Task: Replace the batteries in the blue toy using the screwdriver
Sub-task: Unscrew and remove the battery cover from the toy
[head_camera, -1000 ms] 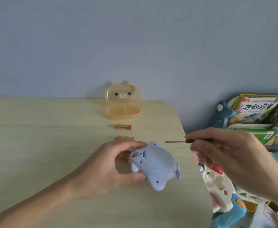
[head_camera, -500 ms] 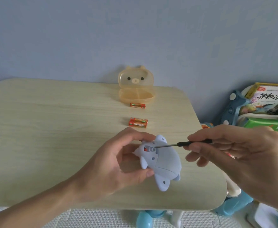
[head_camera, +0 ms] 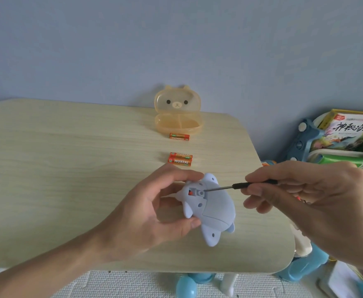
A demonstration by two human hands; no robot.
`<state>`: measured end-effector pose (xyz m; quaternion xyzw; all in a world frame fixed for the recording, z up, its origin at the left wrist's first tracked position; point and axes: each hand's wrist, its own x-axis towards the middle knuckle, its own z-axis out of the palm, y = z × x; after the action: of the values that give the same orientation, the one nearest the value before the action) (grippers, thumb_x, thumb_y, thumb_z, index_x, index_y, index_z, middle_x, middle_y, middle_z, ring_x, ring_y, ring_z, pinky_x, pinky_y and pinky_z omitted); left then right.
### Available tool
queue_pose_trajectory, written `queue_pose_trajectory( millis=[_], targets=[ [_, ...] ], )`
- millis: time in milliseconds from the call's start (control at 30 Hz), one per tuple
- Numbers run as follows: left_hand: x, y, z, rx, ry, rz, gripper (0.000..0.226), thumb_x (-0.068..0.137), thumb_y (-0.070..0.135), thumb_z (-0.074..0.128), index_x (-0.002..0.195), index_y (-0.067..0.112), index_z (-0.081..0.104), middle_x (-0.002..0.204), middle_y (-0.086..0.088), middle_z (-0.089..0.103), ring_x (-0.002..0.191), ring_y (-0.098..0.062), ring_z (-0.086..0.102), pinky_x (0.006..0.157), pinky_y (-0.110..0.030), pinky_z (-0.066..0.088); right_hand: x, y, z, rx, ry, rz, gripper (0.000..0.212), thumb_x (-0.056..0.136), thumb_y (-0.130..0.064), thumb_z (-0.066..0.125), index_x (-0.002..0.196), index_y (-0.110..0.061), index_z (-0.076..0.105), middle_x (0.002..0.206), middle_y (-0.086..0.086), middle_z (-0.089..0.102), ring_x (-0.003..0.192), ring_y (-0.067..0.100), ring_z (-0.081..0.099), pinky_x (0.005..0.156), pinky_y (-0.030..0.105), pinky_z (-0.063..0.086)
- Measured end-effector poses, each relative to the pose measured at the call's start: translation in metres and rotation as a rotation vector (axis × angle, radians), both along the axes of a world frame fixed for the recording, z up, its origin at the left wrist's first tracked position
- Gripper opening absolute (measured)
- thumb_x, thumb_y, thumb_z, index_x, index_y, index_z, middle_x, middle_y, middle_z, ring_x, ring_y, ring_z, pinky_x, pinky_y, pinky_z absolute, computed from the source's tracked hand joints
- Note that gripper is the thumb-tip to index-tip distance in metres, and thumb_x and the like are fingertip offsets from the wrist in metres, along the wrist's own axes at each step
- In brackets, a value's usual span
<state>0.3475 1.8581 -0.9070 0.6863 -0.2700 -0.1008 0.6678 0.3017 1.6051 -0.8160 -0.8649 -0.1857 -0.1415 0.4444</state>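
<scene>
My left hand (head_camera: 152,214) grips the blue toy (head_camera: 212,209), a whale-like figure lying belly up on the wooden table (head_camera: 68,168). Its battery bay shows a bit of orange inside. My right hand (head_camera: 309,201) pinches a thin black screwdriver (head_camera: 240,186), whose tip rests on the screw post beside the bay. Two orange batteries (head_camera: 180,159) lie side by side just beyond the toy. A third battery (head_camera: 179,136) lies farther back.
An open orange bear-faced box (head_camera: 177,114) stands at the table's far edge against the wall. To the right, off the table, are book boxes (head_camera: 348,134) and blue plastic toys (head_camera: 301,265). A foam mat covers the floor below.
The screwdriver tip came from the air at the right onto the toy's underside. My view tilted down, so the table's front edge and the floor now show.
</scene>
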Motion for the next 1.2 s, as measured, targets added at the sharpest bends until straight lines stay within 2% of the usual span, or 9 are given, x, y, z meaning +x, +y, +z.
queue_pose_trajectory(
  millis=[333,433,533,700,833,900,1033,1133,1200],
  targets=[
    [-0.002,0.001,-0.001,0.057,-0.138,0.022,0.057,0.083,0.001,0.086,0.132,0.024,0.067,0.118,0.005,0.061,0.122,-0.033,0.066,0.105,-0.038,0.056,0.003,0.008,0.009,-0.254,-0.065,0.016,0.021,0.093,-0.042,0.073,0.079,-0.027,0.079,0.058,-0.013,0.073,0.051,-0.004,0.069,0.047,0.004,0.047],
    [-0.004,0.001,-0.002,0.063,-0.167,0.037,0.057,0.083,0.004,0.086,0.132,0.026,0.067,0.119,0.002,0.060,0.120,-0.035,0.066,0.103,-0.041,0.057,0.007,0.013,0.007,-0.414,-0.176,-0.032,0.039,0.098,-0.048,0.056,0.071,-0.023,0.069,0.045,-0.007,0.057,0.040,0.014,0.055,0.042,0.027,0.047],
    [-0.004,0.001,-0.003,0.063,-0.162,0.050,0.058,0.081,0.002,0.086,0.131,0.023,0.067,0.119,-0.001,0.061,0.117,-0.034,0.066,0.102,-0.038,0.057,0.006,0.019,0.001,-0.360,-0.144,-0.044,0.021,0.100,-0.050,0.046,0.095,-0.033,0.057,0.052,-0.008,0.054,0.046,0.016,0.048,0.043,0.031,0.046],
    [-0.002,0.001,-0.002,0.046,-0.152,0.061,0.056,0.082,0.004,0.086,0.132,0.023,0.067,0.119,0.005,0.061,0.118,-0.032,0.067,0.101,-0.036,0.057,0.003,0.010,-0.005,-0.296,-0.048,0.051,0.012,0.102,-0.037,0.048,0.097,-0.035,0.058,0.073,-0.022,0.063,0.062,0.000,0.062,0.055,0.005,0.041],
    [-0.002,0.001,-0.001,0.035,-0.141,0.067,0.055,0.082,0.014,0.084,0.133,0.025,0.067,0.119,0.009,0.062,0.122,-0.030,0.066,0.101,-0.033,0.055,-0.004,0.003,-0.003,-0.246,0.055,0.104,0.028,0.102,-0.018,0.052,0.112,-0.041,0.065,0.090,-0.017,0.077,0.067,0.013,0.073,0.050,0.027,0.057],
    [-0.003,0.000,-0.001,0.045,-0.142,0.060,0.054,0.083,0.015,0.084,0.132,0.025,0.067,0.119,0.008,0.061,0.122,-0.030,0.066,0.101,-0.032,0.055,-0.003,0.002,0.002,-0.262,0.042,0.104,0.018,0.101,-0.028,0.055,0.101,-0.033,0.072,0.080,-0.017,0.076,0.059,0.009,0.071,0.047,0.023,0.055],
    [-0.005,0.001,-0.001,0.068,-0.149,0.049,0.055,0.083,0.005,0.086,0.131,0.023,0.068,0.117,0.004,0.061,0.119,-0.030,0.067,0.102,-0.033,0.056,0.003,0.007,-0.004,-0.399,-0.085,-0.001,0.048,0.100,-0.043,0.048,0.069,-0.012,0.067,0.046,0.004,0.056,0.041,0.019,0.049,0.045,0.030,0.043],
    [-0.005,0.001,-0.003,0.070,-0.156,0.059,0.056,0.081,0.002,0.086,0.130,0.022,0.068,0.116,0.003,0.062,0.116,-0.030,0.068,0.102,-0.033,0.057,0.003,0.014,-0.006,-0.307,-0.038,-0.019,0.028,0.101,-0.040,0.046,0.114,-0.028,0.068,0.056,-0.002,0.060,0.048,0.017,0.056,0.050,0.024,0.047],
    [-0.005,0.001,-0.003,0.068,-0.157,0.064,0.056,0.081,0.002,0.086,0.130,0.023,0.068,0.116,0.002,0.062,0.116,-0.031,0.068,0.102,-0.033,0.057,0.002,0.015,-0.006,-0.222,0.033,0.003,0.019,0.103,-0.039,0.049,0.119,-0.032,0.056,0.063,-0.006,0.067,0.054,0.014,0.065,0.051,0.019,0.050]
  ],
)
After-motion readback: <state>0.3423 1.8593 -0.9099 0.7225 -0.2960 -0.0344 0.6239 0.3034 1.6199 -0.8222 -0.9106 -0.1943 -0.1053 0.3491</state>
